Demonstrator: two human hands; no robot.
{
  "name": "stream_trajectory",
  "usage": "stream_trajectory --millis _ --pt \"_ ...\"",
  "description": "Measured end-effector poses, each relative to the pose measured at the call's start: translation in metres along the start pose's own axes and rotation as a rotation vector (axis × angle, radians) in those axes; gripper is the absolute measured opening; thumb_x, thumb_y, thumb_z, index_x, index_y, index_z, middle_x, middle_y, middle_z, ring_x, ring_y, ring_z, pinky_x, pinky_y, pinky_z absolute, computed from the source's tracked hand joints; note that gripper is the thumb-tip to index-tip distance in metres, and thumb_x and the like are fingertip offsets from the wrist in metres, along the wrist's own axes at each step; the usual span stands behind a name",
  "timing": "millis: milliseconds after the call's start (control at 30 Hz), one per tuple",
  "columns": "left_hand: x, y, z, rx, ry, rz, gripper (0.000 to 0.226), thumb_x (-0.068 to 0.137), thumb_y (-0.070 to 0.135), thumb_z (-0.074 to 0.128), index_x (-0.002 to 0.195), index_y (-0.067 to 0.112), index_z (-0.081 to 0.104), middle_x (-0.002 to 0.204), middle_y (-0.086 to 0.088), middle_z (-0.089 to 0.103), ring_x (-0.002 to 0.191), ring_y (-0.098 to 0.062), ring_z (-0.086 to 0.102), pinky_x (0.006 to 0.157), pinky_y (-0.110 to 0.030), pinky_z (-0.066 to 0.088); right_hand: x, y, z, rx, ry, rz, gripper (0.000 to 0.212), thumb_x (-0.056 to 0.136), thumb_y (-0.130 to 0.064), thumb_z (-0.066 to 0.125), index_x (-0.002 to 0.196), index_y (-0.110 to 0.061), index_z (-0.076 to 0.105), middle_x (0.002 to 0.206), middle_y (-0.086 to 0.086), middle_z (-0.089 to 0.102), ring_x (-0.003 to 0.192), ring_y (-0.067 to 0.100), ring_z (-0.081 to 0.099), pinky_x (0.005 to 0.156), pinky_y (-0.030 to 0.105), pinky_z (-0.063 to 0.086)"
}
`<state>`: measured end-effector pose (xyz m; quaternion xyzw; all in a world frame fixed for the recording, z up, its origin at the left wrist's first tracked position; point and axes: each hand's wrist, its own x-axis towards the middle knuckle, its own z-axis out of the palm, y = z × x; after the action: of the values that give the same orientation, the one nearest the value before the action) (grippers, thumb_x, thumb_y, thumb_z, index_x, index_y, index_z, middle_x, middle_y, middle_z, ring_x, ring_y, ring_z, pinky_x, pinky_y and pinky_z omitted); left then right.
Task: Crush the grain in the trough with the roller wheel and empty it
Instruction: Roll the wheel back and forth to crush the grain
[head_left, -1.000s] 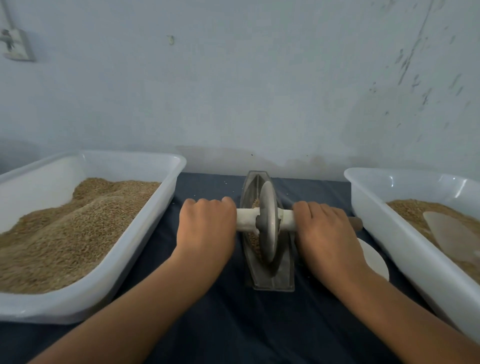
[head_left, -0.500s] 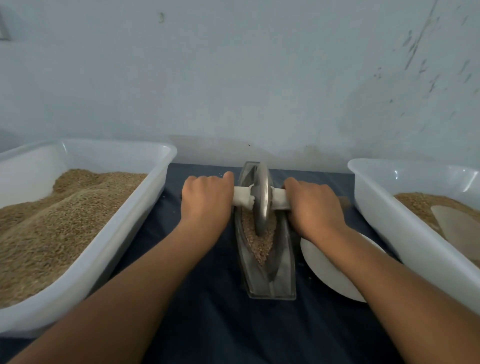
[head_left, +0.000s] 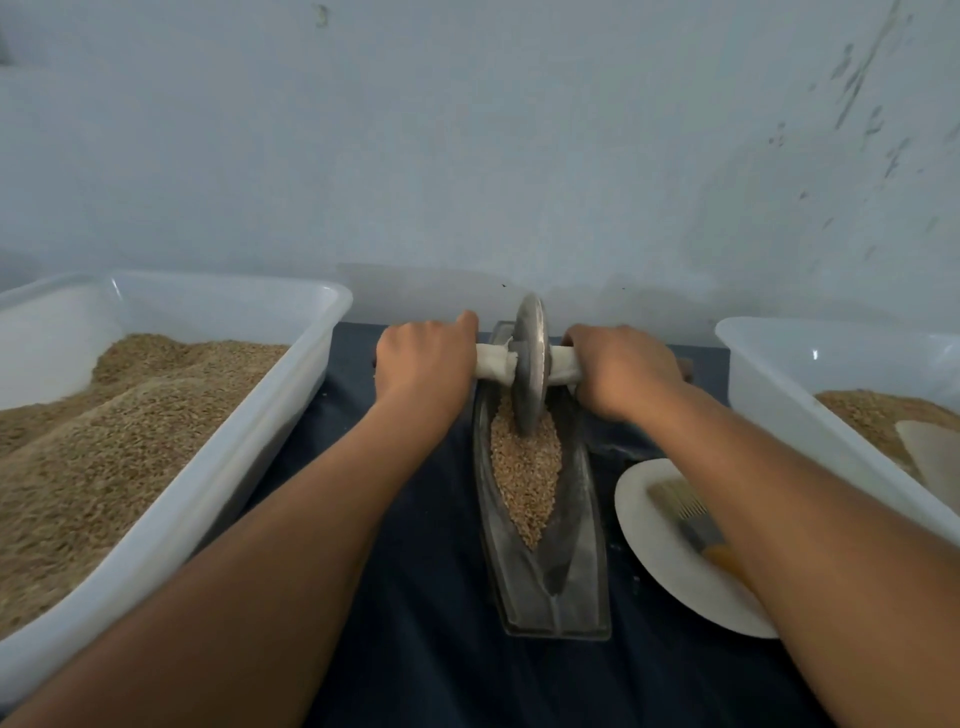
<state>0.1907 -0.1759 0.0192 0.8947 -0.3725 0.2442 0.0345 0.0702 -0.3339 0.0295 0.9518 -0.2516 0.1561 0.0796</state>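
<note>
A narrow boat-shaped metal trough lies lengthwise on the dark cloth in the middle. Brown grain fills its groove. The grey roller wheel stands upright at the trough's far end, its rim down in the grain. A white-wrapped axle runs through the wheel. My left hand grips the axle on the left side. My right hand grips it on the right side. Both forearms reach forward over the cloth.
A white tub heaped with grain stands at the left. Another white tub with grain and a pale scoop stands at the right. A white plate with a brush lies right of the trough. A wall rises close behind.
Both hands have pushed the wheel away from me, from the middle of the trough to its far end. The grain in the near part of the groove now lies uncovered.
</note>
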Motion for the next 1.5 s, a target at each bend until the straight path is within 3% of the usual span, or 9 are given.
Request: stream_trajectory --millis 200,333,433,600,800,1000,1167,1300,1500 --pt "-0.016 0.002 -0.007 0.079 -0.028 0.017 0.029 0.082 0.015 0.066 0.107 0.022 0.053 0.083 -0.002 0.061 0.074 -0.024 0.059 0.062 -0.036 0.051 -0.029 -0.002 0.008 -0.002 0.120 0.024 0.025 0.086 -0.021 0.065 0.110 -0.024 0.058 0.094 0.000 0.067 0.084 0.026 0.062 0.061 0.033 0.033" --pt "-0.031 -0.004 -0.013 0.078 -0.080 0.002 0.030 0.079 0.014 0.070 0.103 0.025 0.056 0.068 0.003 0.043 0.060 -0.016 0.041 0.046 -0.029 0.025 -0.048 -0.010 0.001 -0.039 0.161 -0.019 0.024 0.082 -0.022 0.067 0.105 -0.025 0.060 0.090 -0.002 0.067 0.083 0.025 0.063 0.063 0.033 0.033" --pt "-0.047 -0.007 -0.017 0.071 -0.051 0.004 0.030 0.079 0.016 0.070 0.103 0.025 0.053 0.064 0.004 0.038 0.052 -0.014 0.033 0.043 -0.027 0.018 -0.060 -0.015 -0.006 -0.080 0.193 -0.035 0.017 0.084 -0.018 0.064 0.100 -0.023 0.061 0.086 -0.002 0.065 0.079 0.024 0.062 0.062 0.034 0.036" --pt "-0.070 -0.009 -0.026 0.066 -0.049 0.016 0.029 0.078 0.018 0.069 0.093 0.025 0.046 0.062 0.005 0.036 0.049 -0.013 0.030 0.043 -0.026 0.017 -0.083 -0.022 -0.015 -0.109 0.216 -0.039 0.011 0.089 -0.018 0.059 0.099 -0.023 0.058 0.090 -0.003 0.065 0.081 0.022 0.060 0.065 0.034 0.030" --pt "-0.083 -0.007 -0.046 0.111 -0.144 0.034 0.025 0.077 0.017 0.071 0.085 0.026 0.049 0.063 0.004 0.039 0.050 -0.014 0.030 0.046 -0.027 0.018 -0.111 -0.027 -0.029 -0.074 0.220 -0.064 0.024 0.091 -0.021 0.058 0.113 -0.028 0.061 0.101 -0.006 0.066 0.092 0.020 0.060 0.073 0.034 0.031" --pt "-0.094 -0.009 -0.047 0.102 -0.153 0.020 0.025 0.078 0.018 0.070 0.084 0.024 0.046 0.063 0.003 0.041 0.051 -0.014 0.032 0.045 -0.028 0.018 -0.115 -0.030 -0.030 -0.088 0.241 -0.088 0.017 0.086 -0.015 0.064 0.101 -0.022 0.064 0.093 -0.003 0.068 0.086 0.024 0.061 0.074 0.037 0.034" --pt "-0.069 -0.001 -0.039 0.055 -0.123 0.028 0.023 0.082 0.013 0.064 0.101 0.022 0.054 0.066 0.003 0.037 0.064 -0.018 0.042 0.051 -0.031 0.027 -0.093 -0.017 -0.013 -0.078 0.128 -0.037 0.030 0.087 -0.020 0.061 0.116 -0.026 0.058 0.103 -0.006 0.067 0.093 0.021 0.063 0.076 0.036 0.042" --pt "-0.048 0.005 -0.034 0.039 -0.147 0.027 0.025 0.084 0.014 0.062 0.108 0.022 0.058 0.087 -0.002 0.057 0.086 -0.027 0.060 0.072 -0.041 0.053 -0.074 -0.007 -0.001 -0.012 0.121 -0.028 0.037 0.082 -0.019 0.067 0.117 -0.026 0.056 0.101 -0.003 0.068 0.090 0.026 0.065 0.068 0.035 0.038" --pt "-0.024 0.008 -0.022 0.036 -0.105 0.012 0.026 0.087 0.013 0.059 0.111 0.021 0.057 0.098 -0.006 0.064 0.089 -0.031 0.062 0.075 -0.049 0.055 -0.032 -0.003 0.005 0.008 0.019 -0.013 0.049 0.083 -0.021 0.067 0.130 -0.028 0.052 0.110 0.001 0.069 0.099 0.029 0.065 0.076 0.038 0.045"
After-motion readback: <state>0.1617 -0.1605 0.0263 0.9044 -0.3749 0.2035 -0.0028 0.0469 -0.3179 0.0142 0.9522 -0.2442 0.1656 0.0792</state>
